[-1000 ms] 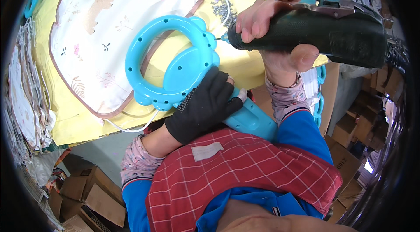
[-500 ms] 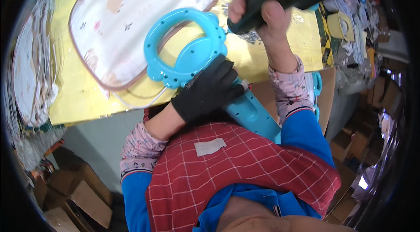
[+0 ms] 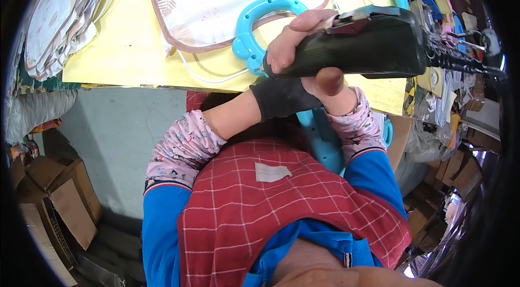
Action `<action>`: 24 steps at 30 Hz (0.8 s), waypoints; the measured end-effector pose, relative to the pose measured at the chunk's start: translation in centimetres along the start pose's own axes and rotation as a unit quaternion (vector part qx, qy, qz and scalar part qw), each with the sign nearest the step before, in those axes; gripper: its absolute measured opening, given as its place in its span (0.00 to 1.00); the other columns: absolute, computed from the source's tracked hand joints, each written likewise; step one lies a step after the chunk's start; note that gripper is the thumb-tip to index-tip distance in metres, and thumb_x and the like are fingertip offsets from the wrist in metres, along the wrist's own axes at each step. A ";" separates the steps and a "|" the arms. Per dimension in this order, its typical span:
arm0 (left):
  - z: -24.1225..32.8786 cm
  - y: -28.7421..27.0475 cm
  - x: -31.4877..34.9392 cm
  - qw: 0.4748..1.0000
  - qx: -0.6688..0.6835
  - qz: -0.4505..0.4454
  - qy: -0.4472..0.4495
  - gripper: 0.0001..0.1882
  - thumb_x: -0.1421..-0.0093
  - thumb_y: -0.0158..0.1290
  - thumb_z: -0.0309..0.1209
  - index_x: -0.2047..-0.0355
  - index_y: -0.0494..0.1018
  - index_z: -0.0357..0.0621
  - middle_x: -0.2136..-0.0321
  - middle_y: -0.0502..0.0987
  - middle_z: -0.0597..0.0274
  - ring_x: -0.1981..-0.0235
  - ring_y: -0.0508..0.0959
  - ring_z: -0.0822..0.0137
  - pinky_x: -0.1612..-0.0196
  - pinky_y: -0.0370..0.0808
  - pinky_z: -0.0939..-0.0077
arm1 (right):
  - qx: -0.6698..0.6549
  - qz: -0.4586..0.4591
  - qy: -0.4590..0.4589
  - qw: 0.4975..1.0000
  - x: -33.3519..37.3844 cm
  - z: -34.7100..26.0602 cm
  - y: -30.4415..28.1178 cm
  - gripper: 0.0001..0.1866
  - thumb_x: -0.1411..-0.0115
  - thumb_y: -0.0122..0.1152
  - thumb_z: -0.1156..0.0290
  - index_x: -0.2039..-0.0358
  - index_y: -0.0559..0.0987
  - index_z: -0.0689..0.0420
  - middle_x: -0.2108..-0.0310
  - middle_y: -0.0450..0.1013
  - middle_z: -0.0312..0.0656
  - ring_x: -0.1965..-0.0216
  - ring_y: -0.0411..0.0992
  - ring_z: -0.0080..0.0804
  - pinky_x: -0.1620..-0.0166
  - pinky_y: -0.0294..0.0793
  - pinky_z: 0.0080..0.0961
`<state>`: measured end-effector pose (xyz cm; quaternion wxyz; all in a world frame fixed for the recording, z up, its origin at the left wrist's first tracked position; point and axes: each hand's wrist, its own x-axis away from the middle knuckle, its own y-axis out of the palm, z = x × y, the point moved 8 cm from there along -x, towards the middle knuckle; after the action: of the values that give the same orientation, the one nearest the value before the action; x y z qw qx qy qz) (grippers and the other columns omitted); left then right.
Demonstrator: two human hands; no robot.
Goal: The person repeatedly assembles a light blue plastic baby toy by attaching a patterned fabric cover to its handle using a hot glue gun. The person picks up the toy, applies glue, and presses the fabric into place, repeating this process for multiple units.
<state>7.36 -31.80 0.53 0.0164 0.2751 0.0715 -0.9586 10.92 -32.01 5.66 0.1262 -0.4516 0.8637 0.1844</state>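
"Screwdriver, black and powered: which hand has it?"

"The person's right hand. Its fingers curl over the front end, thumb beneath, a full wrap. The thick body looks weighty, so the rear probably drags a little."

"And the left hand?"

"Gloved in black, it lies between the ring and handle of the turquoise plastic frame. Its fingers are hidden, so how far they close cannot be told."

"Where does the frame sit?"

"Ring over the yellow tabletop, overlapping the floral cloth; handle slanting past the edge toward the checked apron."

"How would it handle?"

"Likely light and stiff, its glossy surface somewhat slippery. The handle, close to the ring, seems the steadiest hold."
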 end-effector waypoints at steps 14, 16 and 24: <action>2.2 3.1 3.5 0.908 -0.297 -0.187 0.229 0.17 0.43 0.50 0.31 0.52 0.72 0.51 0.51 0.72 0.55 0.47 0.72 0.57 0.46 0.71 0.58 | -0.032 0.109 -0.084 0.990 1.2 -6.4 -5.9 0.48 0.44 0.60 0.35 0.40 0.59 0.64 0.75 0.67 0.39 0.75 0.70 0.32 0.67 0.74 0.35; 3.0 -1.3 4.3 0.954 -0.213 -0.123 0.170 0.25 0.51 0.58 0.30 0.50 0.72 0.49 0.51 0.72 0.56 0.46 0.71 0.53 0.44 0.70 0.53 | 0.077 0.218 -0.121 0.965 3.3 -10.3 -12.9 0.43 0.41 0.60 0.43 0.39 0.60 0.64 0.76 0.68 0.41 0.76 0.71 0.33 0.68 0.74 0.34; -6.4 -22.9 8.6 0.931 -0.190 0.267 -0.160 0.23 0.35 0.49 0.26 0.41 0.63 0.31 0.47 0.71 0.46 0.48 0.74 0.53 0.46 0.71 0.64 | 0.272 0.562 0.035 0.780 16.1 -12.2 -33.2 0.28 0.34 0.56 0.52 0.46 0.69 0.64 0.74 0.72 0.41 0.76 0.72 0.31 0.69 0.75 0.27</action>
<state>1.78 -8.17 -6.49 0.3348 0.1189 0.1726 -0.9187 28.73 -66.49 3.60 0.0874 0.1614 0.9824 -0.0358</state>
